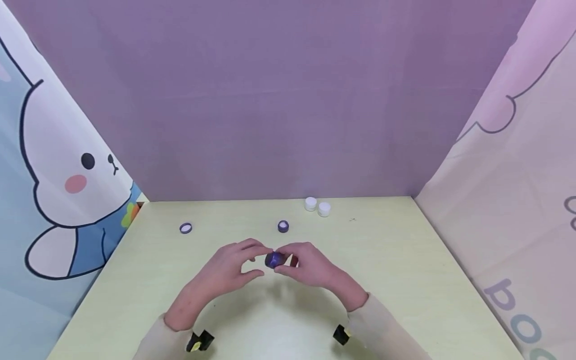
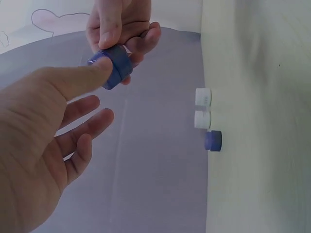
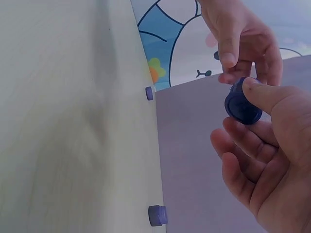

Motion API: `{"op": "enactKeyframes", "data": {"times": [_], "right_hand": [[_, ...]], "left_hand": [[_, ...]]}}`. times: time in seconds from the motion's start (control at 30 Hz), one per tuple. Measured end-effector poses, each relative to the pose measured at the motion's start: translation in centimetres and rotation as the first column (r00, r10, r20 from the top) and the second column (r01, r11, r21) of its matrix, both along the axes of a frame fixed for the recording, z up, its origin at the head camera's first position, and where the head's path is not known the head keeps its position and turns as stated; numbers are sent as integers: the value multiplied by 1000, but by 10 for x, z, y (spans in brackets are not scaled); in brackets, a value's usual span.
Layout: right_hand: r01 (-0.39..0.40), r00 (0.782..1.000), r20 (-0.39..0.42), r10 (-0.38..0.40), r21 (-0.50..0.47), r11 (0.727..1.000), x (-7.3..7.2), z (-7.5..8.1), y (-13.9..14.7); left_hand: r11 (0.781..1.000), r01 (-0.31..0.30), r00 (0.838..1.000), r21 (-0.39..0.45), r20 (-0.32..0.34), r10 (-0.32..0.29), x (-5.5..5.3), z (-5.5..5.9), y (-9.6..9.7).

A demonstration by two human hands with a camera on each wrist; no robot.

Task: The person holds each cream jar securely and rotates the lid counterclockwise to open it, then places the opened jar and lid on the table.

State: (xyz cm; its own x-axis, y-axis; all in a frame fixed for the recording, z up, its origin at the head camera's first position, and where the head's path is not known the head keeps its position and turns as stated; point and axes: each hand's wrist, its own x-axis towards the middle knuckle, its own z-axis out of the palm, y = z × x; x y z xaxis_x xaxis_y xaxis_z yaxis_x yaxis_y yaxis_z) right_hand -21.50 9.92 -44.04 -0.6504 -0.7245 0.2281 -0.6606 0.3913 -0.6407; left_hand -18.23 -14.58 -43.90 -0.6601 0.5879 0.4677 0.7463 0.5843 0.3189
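Observation:
Above the table, my right hand (image 1: 310,264) pinches a small dark purple jar (image 1: 274,259) between thumb and fingers. In the right wrist view, the round end of this jar (image 3: 243,108) faces the camera. My left hand (image 1: 231,265) is just left of it, fingers loosely spread and thumb apart from the index finger. Its fingertips come right up to the jar in the head view. The left thumb (image 2: 92,75) overlaps the jar (image 2: 119,65) in the left wrist view. Behind the hands stands another purple jar (image 1: 283,226) with a pale top.
A shallow purple lid (image 1: 186,228) with a white inside lies at the back left. Two small white jars (image 1: 310,203) stand side by side near the table's back edge. Purple cloth (image 1: 279,100) rises behind the table (image 1: 382,280), with printed cloths on both sides.

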Motion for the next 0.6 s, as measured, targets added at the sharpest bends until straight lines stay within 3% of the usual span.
{"op": "enactKeyframes", "data": {"times": [0.3,0.47,0.6], "right_hand": [[-43,997,54,46,-49,998,1,-2,-1],[-47,997,62,50,-53,997,3,-2,-2],[-42,998,36,45,-65,997,5,-2,-3]], "left_hand": [[998,65,994,13,-90,-64,-1,2,3],[998,57,997,10,-60,-56,0,4,4],[1000,4,1000,4,-2,-4,2,5,3]]}}
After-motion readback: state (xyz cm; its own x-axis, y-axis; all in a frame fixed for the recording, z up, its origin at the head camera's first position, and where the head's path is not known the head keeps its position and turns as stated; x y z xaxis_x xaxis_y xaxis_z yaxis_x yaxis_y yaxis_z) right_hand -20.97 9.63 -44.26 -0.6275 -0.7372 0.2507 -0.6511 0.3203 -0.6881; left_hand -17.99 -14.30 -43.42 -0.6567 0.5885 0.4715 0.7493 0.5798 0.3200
